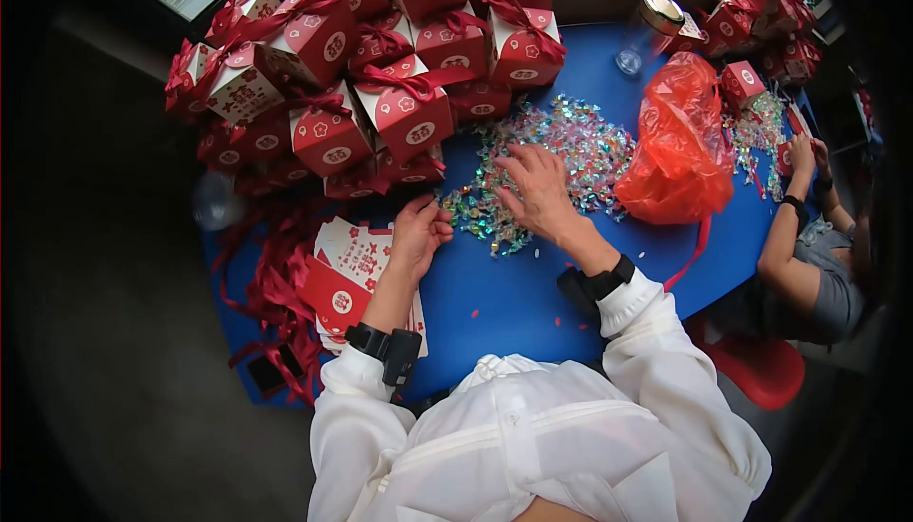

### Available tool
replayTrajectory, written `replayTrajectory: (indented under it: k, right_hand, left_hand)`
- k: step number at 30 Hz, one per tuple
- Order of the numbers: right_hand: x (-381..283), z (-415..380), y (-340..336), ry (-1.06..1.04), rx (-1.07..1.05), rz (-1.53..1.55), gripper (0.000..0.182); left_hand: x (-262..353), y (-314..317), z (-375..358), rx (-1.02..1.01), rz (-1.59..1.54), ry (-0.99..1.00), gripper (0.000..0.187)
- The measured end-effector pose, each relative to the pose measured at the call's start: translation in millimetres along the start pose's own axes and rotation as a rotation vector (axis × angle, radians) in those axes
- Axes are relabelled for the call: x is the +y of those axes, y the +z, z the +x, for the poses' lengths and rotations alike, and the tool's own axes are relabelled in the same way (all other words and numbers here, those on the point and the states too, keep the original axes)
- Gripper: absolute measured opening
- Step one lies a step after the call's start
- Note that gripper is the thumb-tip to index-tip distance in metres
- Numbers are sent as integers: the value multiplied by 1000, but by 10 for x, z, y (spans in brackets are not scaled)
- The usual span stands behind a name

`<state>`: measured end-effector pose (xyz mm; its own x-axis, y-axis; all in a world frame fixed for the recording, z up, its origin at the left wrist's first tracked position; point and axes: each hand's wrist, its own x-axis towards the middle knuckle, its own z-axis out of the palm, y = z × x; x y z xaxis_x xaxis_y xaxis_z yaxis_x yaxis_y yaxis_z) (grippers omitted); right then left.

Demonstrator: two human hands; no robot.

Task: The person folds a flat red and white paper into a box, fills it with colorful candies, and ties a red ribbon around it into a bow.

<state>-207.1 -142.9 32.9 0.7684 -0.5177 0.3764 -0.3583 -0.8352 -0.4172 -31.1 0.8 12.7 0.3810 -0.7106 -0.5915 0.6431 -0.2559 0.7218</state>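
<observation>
A heap of shiny, clear-wrapped candies (pixel 594 142) lies on the blue table. My right hand (pixel 540 189) is over the near side of this heap, palm down with its fingers spread. At the heap's left edge is my left hand (pixel 418 237), its fingers curled in; whatever they may hold is hidden. Flat red and white printed box cards (pixel 347 261) lie beside and partly under my left forearm. Behind both hands rise stacked red and white gift boxes (pixel 409 118) tied with red ribbon bows.
Loose red ribbons (pixel 276 303) hang over the table's left side. An orange-red plastic bag (pixel 673 146) and a lidded clear jar (pixel 647 37) stand right of the heap. Another person (pixel 808 246) sits at the right, near more candies (pixel 759 132) and boxes. The blue table (pixel 495 303) has scattered petal-like bits.
</observation>
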Motion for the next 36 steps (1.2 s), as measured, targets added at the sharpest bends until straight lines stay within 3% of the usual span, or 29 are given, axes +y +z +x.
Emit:
replayTrajectory:
  k: [2, 4, 7, 9, 11, 15, 17, 19, 21, 22, 23, 25, 26, 27, 29, 34, 36]
  right_hand:
    - [110, -53, -50, 130, 66, 29, 42]
    - [154, -100, -111, 133, 89, 13, 41]
    - [166, -186, -166, 141, 115, 7, 40]
    - [109, -262, -169, 139, 119, 35, 40]
    - [12, -347, -212, 144, 116, -4, 42]
    - [-212, -586, -211, 176, 4, 62, 45]
    - [-319, -744, -173, 150, -20, 47, 48]
    - [-460, -871, -183, 189, -124, 37, 53]
    - [-514, -996, -135, 177, -158, 51, 56]
    - [-549, -1039, -127, 187, -186, 47, 56]
    - [-571, -1067, -117, 196, -213, 39, 57]
    - [-534, -1111, -100, 190, -231, 26, 57]
    - [-531, -1134, -100, 190, -251, 15, 58]
    - [-544, -1136, -105, 190, -249, 16, 58]
    - [-582, -1102, -108, 189, -189, 15, 57]
    - [-689, -1036, -173, 170, -192, 96, 53]
    - [-693, -1034, -100, 171, -221, 135, 51]
  left_hand:
    - [-63, 36, 84, -72, -50, -46, 34]
    - [-113, 88, 164, -239, -155, -97, 29]
    - [-162, 232, 173, -318, -212, -69, 31]
    - [-112, 311, 11, -275, -104, -46, 50]
    - [-39, 289, -179, -251, 58, -16, 57]
    - [35, -22, -636, -128, 312, 182, 44]
    - [49, -215, -861, -6, 292, 239, 35]
    - [-14, -545, -970, 198, 154, 480, 35]
    - [-59, -758, -1057, 312, 286, 702, 30]
    - [-44, -892, -1133, 474, 673, 646, 49]
    - [-91, -946, -1189, 477, 671, 648, 49]
    - [-142, -982, -1288, 634, 1317, 570, 82]
    - [-208, -1016, -1281, 556, 1291, 404, 109]
    - [-251, -948, -1313, 557, 1292, 406, 109]
    - [-320, -793, -1382, 528, 1607, 237, 112]
    - [-474, -844, -1384, 470, 1539, 373, 94]
    - [-509, -837, -1403, 452, 1506, 589, 63]
